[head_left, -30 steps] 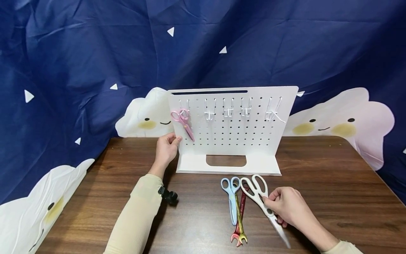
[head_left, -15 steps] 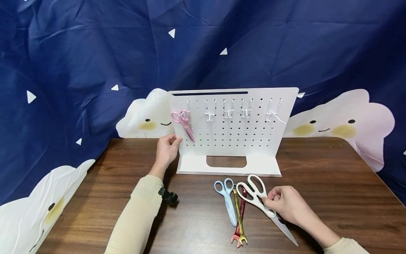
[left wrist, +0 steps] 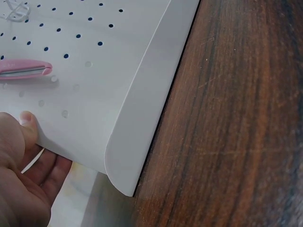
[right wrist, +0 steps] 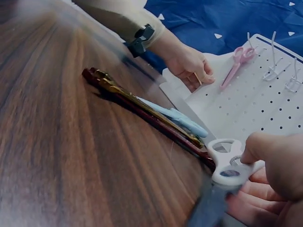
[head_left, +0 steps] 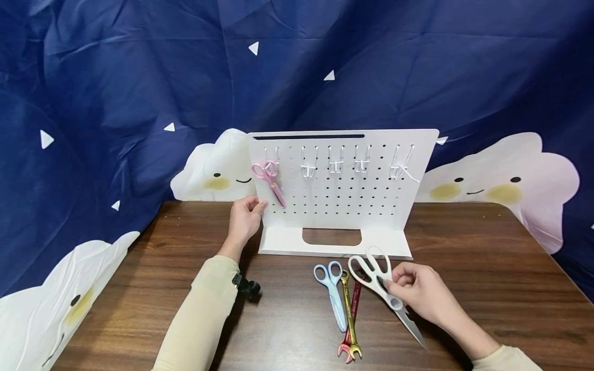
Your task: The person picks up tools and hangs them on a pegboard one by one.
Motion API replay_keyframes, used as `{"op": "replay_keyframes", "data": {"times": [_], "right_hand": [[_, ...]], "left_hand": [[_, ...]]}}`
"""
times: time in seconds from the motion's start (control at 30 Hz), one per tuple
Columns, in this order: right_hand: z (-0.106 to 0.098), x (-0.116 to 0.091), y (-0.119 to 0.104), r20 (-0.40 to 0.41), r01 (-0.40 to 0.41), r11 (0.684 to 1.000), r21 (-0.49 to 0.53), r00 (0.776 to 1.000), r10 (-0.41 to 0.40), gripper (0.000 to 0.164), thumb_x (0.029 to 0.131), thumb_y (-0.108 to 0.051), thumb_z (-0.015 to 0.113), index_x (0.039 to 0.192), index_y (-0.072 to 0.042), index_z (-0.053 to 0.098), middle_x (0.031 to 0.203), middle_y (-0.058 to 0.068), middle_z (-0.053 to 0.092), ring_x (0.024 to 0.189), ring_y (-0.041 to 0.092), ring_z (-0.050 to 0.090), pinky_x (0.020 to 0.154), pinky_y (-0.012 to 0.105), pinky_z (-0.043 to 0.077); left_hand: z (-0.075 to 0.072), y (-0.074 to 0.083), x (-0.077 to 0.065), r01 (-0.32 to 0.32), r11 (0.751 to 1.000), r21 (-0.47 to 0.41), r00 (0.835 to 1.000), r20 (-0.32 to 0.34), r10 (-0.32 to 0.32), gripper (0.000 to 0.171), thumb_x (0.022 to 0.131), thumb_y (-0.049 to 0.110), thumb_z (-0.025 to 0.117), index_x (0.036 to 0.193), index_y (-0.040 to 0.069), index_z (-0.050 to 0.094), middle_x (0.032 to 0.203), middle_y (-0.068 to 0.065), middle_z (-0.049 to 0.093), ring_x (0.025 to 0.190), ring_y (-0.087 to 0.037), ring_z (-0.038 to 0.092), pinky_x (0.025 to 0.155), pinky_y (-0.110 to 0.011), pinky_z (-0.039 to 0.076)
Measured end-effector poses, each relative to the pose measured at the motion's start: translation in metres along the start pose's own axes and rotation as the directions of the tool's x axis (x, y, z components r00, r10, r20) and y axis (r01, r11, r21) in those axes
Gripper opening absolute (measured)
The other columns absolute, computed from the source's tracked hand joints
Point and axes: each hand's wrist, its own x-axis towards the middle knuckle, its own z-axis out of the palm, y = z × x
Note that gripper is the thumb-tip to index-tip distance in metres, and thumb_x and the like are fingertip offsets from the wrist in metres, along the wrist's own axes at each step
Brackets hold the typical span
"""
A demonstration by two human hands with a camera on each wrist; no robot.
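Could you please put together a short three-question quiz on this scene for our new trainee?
1. True or false: the left hand holds the blue scissors.
2. What does the right hand hold? (a) a wrench, (b) the white scissors, (c) a hook.
3. Which scissors hang on the pegboard?

Key: 1. False; it grips the edge of the pegboard. 2. b. 3. The pink scissors.
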Motion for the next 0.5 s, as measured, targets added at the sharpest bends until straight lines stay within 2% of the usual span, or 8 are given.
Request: {"op": "replay_keyframes", "data": {"times": [0.13,0.27,0.5], "right_hand": [[-0.002,0.003,-0.001,0.027,-0.010,0.994,0.106,1.000,0.007,0.011,0.094,-0.008,0.080,0.093,-0.002,0.070,0.072,-0.003,0.072,0.060,-0.001,0.058,0.057,0.022,0.048],[-0.003,0.006,-0.005,0.030,-0.027,0.985,0.168,0.999,0.022,0.016,0.096,-0.009,0.080,0.101,0.004,0.072,0.082,0.005,0.078,0.067,-0.002,0.063,0.060,0.022,0.053],[-0.004,0.013,-0.012,0.037,0.010,0.980,0.200,0.999,-0.018,0.016,0.097,-0.009,0.079,0.107,0.003,0.077,0.090,0.008,0.081,0.074,-0.003,0.067,0.062,0.023,0.056]], "left_hand": [[0.000,0.001,0.000,0.010,1.000,0.008,1.000,0.000,-0.010,0.018,0.103,0.012,0.073,0.101,-0.004,0.080,0.081,-0.021,0.074,0.068,-0.011,0.049,0.063,-0.024,0.037],[0.000,0.002,0.000,0.013,1.000,0.000,1.000,-0.003,-0.013,0.017,0.103,0.011,0.073,0.101,-0.004,0.080,0.081,-0.022,0.074,0.067,-0.009,0.049,0.063,-0.023,0.037],[0.001,0.001,0.000,0.019,1.000,0.002,1.000,-0.001,-0.019,0.016,0.103,0.010,0.073,0.103,-0.003,0.081,0.084,-0.019,0.077,0.070,-0.008,0.051,0.065,-0.022,0.039]]}}
